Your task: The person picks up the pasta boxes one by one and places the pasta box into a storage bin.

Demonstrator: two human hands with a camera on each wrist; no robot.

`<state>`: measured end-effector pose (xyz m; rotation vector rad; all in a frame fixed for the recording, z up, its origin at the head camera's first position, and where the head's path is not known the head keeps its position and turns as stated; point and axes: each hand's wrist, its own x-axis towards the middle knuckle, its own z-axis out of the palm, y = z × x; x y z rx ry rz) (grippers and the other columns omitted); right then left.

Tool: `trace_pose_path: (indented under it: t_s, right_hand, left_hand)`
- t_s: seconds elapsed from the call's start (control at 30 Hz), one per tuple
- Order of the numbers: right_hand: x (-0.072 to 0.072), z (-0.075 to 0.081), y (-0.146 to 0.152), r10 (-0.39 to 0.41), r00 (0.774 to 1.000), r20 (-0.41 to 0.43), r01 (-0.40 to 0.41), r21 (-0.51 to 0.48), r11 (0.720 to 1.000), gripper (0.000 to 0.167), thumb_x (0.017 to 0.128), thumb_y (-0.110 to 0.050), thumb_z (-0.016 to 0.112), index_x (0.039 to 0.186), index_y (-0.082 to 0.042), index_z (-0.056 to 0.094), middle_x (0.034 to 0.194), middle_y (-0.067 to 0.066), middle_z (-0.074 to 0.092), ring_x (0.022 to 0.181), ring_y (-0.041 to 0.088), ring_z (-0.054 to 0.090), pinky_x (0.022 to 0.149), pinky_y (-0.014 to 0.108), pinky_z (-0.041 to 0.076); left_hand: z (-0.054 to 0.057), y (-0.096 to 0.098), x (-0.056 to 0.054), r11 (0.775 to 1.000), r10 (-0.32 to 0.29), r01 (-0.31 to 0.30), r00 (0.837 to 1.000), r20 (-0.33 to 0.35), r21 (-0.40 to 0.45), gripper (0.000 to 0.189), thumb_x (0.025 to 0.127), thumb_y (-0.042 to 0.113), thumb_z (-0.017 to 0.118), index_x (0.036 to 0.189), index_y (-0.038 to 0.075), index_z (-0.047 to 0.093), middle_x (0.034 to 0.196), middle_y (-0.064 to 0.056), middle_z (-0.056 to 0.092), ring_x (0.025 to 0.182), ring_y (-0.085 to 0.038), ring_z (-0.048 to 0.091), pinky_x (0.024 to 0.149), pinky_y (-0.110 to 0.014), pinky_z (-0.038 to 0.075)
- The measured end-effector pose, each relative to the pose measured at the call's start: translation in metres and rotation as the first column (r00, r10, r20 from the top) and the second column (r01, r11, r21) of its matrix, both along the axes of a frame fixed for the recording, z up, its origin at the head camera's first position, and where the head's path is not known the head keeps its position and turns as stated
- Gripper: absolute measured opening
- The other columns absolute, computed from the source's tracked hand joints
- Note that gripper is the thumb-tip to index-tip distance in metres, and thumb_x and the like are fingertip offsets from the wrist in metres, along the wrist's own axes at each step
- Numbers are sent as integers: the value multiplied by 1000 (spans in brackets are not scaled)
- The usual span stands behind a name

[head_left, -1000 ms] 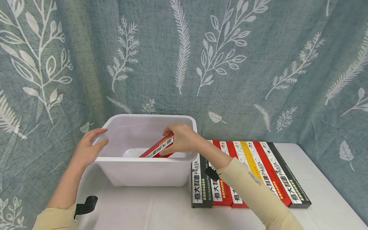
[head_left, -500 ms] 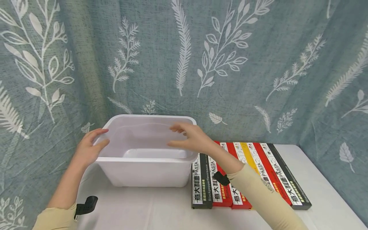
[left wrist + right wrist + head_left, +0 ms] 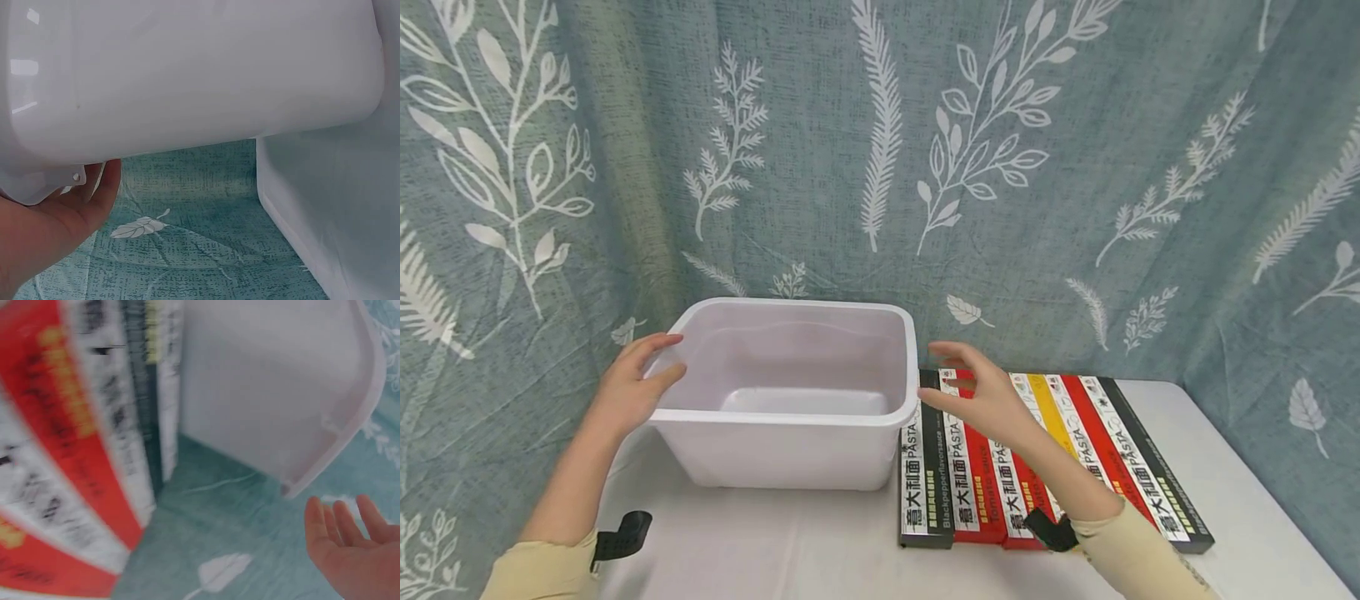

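A white plastic bin [image 3: 782, 454] stands on the left of the table. At its left rim my left hand [image 3: 631, 385] holds on, thumb and fingers over the edge; in the left wrist view the fingers [image 3: 107, 190] bend up beside the bin's lip. My right hand [image 3: 981, 396] is just right of the bin, fingers spread and holding nothing, above a row of pasta boxes [image 3: 925, 500]. These lie flat side by side, in black, red and yellow with white strips. The bin's front wall hides the near part of its inside.
A white cloth-covered table [image 3: 722, 542] carries everything. Close behind it hangs a blue-green curtain [image 3: 820, 167] with white leaf patterns. The leftmost black box lies right beside the bin's right wall.
My right hand has let go of a red pasta box inside the bin, then moved out to the right over the row. The left hand has stayed at the rim.
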<state>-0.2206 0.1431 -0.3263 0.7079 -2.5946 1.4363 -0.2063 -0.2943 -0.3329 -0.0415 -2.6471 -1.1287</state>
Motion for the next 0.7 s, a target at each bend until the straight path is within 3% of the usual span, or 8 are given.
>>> trace_pose_path:
  t_s: [0.27, 0.5, 0.7]
  right_hand:
    - [25, -38, 54, -80, 993, 90, 78, 29, 997, 68, 84, -33, 78, 142, -17, 46, 140, 10, 48, 123, 36, 51, 95, 48, 49]
    - [38, -55, 99, -176, 975, 134, 168, 68, 983, 70, 86, -33, 76, 144, -14, 42, 141, 14, 46, 127, 39, 45, 99, 53, 45]
    - [46, -67, 138, -280, 953, 118, 260, 163, 952, 75, 88, -35, 74, 146, -7, 37, 144, 21, 41, 126, 41, 45, 95, 52, 48]
  left_hand:
    - [-1, 2, 2, 999, -19, 19, 1000, -19, -39, 51, 100, 22, 52, 141, -6, 41, 152, -30, 24, 139, -55, 16, 103, -73, 17]
    - [0, 1, 4, 996, -52, 55, 997, 49, -70, 60, 102, 32, 50, 146, -5, 35, 156, -29, 15, 139, -56, 9, 99, -76, 16]
    - [-1, 3, 7, 997, -44, 47, 998, 53, -57, 59, 102, 31, 51, 145, -6, 36, 156, -29, 14, 140, -56, 8, 99, -77, 15]
